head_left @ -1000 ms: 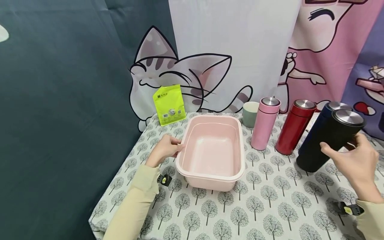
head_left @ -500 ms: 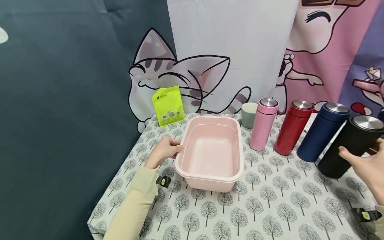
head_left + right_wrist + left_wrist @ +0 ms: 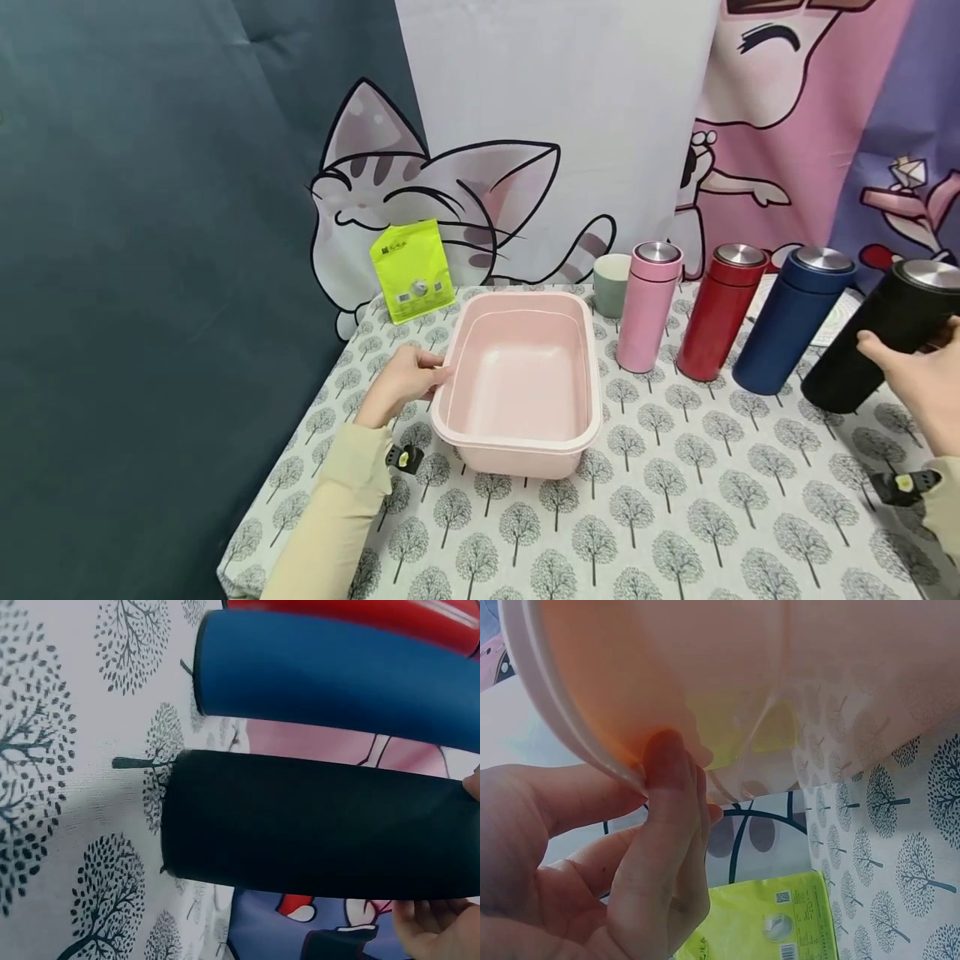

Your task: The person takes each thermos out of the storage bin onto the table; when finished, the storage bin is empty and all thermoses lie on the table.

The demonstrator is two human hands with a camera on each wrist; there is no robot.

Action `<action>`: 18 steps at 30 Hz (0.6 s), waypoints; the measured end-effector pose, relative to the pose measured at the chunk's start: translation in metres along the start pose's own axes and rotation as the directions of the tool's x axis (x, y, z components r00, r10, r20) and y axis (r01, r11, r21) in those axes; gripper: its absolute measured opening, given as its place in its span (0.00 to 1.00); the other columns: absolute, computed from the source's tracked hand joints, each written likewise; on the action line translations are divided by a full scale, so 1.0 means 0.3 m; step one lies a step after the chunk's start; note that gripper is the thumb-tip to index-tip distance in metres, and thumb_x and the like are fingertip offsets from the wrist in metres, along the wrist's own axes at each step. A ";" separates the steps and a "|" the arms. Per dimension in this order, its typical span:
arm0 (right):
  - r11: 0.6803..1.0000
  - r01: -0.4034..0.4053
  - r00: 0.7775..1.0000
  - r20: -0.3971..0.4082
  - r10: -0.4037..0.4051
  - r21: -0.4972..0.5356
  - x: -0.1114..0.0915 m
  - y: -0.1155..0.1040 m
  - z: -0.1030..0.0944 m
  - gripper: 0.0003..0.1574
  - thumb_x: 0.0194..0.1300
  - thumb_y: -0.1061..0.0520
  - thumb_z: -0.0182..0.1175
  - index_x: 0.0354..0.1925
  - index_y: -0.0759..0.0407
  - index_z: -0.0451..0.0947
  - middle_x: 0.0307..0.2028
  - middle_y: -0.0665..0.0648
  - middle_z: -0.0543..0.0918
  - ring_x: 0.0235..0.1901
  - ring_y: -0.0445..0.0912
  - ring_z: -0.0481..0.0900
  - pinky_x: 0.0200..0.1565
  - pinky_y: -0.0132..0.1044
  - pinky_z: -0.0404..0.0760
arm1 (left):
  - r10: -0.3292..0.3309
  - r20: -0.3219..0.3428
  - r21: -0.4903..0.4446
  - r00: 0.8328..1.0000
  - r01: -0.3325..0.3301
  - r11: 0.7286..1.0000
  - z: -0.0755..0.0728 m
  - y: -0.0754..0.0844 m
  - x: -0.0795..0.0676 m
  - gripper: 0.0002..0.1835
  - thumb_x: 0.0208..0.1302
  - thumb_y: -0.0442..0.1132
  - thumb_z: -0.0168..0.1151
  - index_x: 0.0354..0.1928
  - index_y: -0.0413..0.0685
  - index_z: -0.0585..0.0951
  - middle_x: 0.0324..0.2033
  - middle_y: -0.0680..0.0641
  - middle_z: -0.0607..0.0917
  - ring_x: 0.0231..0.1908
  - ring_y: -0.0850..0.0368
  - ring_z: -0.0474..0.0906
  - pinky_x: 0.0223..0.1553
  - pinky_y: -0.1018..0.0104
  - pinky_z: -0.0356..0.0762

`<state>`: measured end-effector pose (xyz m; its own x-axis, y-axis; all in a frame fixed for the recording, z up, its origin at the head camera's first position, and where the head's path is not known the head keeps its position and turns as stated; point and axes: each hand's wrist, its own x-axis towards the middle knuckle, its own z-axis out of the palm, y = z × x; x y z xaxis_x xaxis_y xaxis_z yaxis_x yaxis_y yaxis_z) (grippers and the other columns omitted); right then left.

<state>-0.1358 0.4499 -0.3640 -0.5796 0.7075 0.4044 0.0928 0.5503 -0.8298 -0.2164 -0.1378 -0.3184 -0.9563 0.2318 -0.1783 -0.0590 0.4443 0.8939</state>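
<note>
A pale pink plastic basin (image 3: 517, 457) sits on the table, its inside bare. At its left rim my left hand (image 3: 402, 383) pinches the edge between thumb and fingers; the left wrist view shows the fingertips (image 3: 667, 761) against the rim. My right hand (image 3: 926, 387) grips a black thermos (image 3: 873, 350) with a silver lid at the far right. The black thermos's base is at the cloth; whether it touches I cannot tell. Left of it stand a blue thermos (image 3: 791, 325), a red thermos (image 3: 720, 317) and a pink thermos (image 3: 648, 312), in a row.
Behind the basin a green cup (image 3: 611, 287) stands beside the pink thermos. A lime-yellow packet (image 3: 412, 271) leans upright at the back left corner. A white round item (image 3: 834, 321) lies partly hidden behind the blue thermos. The tree-print cloth (image 3: 637, 533) ends at the left edge.
My right hand has moved the black thermos rightward, from in front of the blue thermos to its right side, uncovering the blue one. My left hand stays on the basin rim. The head view shifts slightly.
</note>
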 end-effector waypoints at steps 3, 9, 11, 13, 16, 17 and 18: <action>0.999 0.006 0.998 0.068 -0.004 -0.041 0.021 -0.009 0.011 0.35 0.58 0.54 0.64 0.60 0.50 0.62 0.37 0.39 0.64 0.31 0.25 0.57 0.35 0.17 0.59 | -0.011 -0.001 -0.022 1.000 0.011 1.000 -0.001 -0.022 -0.003 0.16 0.67 0.30 0.59 0.53 0.28 0.79 0.46 0.30 0.84 0.36 0.48 0.87 0.41 0.60 0.88; 0.989 0.081 0.985 0.160 -0.061 -0.122 0.028 -0.017 0.024 0.47 0.60 0.54 0.62 0.67 0.76 0.52 0.40 0.63 0.68 0.30 0.24 0.55 0.32 0.18 0.57 | 0.002 -0.012 -0.041 1.000 -0.003 0.999 -0.008 -0.048 -0.012 0.17 0.67 0.30 0.59 0.55 0.28 0.78 0.48 0.29 0.83 0.39 0.44 0.87 0.42 0.59 0.88; 0.986 0.101 0.982 0.174 -0.077 -0.136 0.034 -0.021 0.025 0.45 0.60 0.53 0.62 0.65 0.76 0.56 0.40 0.66 0.68 0.29 0.24 0.55 0.30 0.19 0.57 | 0.022 -0.001 -0.036 1.000 -0.022 0.999 -0.018 -0.046 -0.010 0.17 0.68 0.31 0.59 0.55 0.28 0.78 0.48 0.29 0.83 0.41 0.42 0.87 0.43 0.59 0.88; 0.978 0.132 0.975 0.200 -0.098 -0.161 0.041 -0.028 0.025 0.43 0.60 0.52 0.63 0.62 0.78 0.59 0.40 0.69 0.70 0.27 0.23 0.55 0.28 0.20 0.58 | 0.055 0.022 -0.019 0.998 -0.055 0.998 -0.036 -0.045 -0.005 0.18 0.68 0.32 0.58 0.56 0.28 0.78 0.50 0.29 0.82 0.42 0.41 0.86 0.44 0.58 0.88; 0.985 0.102 0.977 0.198 -0.073 -0.141 0.030 -0.043 0.023 0.42 0.61 0.49 0.63 0.63 0.74 0.63 0.41 0.59 0.72 0.30 0.21 0.56 0.34 0.20 0.64 | 0.122 0.040 0.040 0.992 -0.124 0.991 -0.073 -0.045 -0.008 0.21 0.71 0.36 0.56 0.61 0.31 0.74 0.53 0.30 0.81 0.45 0.41 0.85 0.47 0.55 0.87; 0.992 0.066 0.983 0.176 -0.047 -0.105 0.016 -0.051 0.021 0.40 0.61 0.49 0.63 0.64 0.70 0.64 0.42 0.53 0.73 0.33 0.20 0.58 0.39 0.20 0.68 | 0.174 0.019 0.089 0.984 -0.175 0.980 -0.087 -0.048 -0.011 0.22 0.71 0.38 0.56 0.62 0.33 0.74 0.54 0.31 0.81 0.47 0.42 0.84 0.49 0.54 0.86; 0.997 0.033 0.989 0.143 -0.023 -0.067 -0.003 -0.058 0.019 0.40 0.62 0.49 0.62 0.66 0.65 0.64 0.45 0.46 0.72 0.37 0.20 0.62 0.46 0.21 0.69 | 0.242 -0.019 0.125 0.970 -0.238 0.963 -0.101 -0.051 -0.014 0.22 0.71 0.38 0.56 0.63 0.34 0.74 0.55 0.32 0.80 0.48 0.43 0.83 0.52 0.52 0.84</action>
<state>-0.1416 0.4370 -0.3522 -0.6914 0.6237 0.3645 0.1278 0.6022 -0.7880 -0.2201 -0.1719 -0.3189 -0.9473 0.3162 0.0515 0.2068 0.4805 0.8522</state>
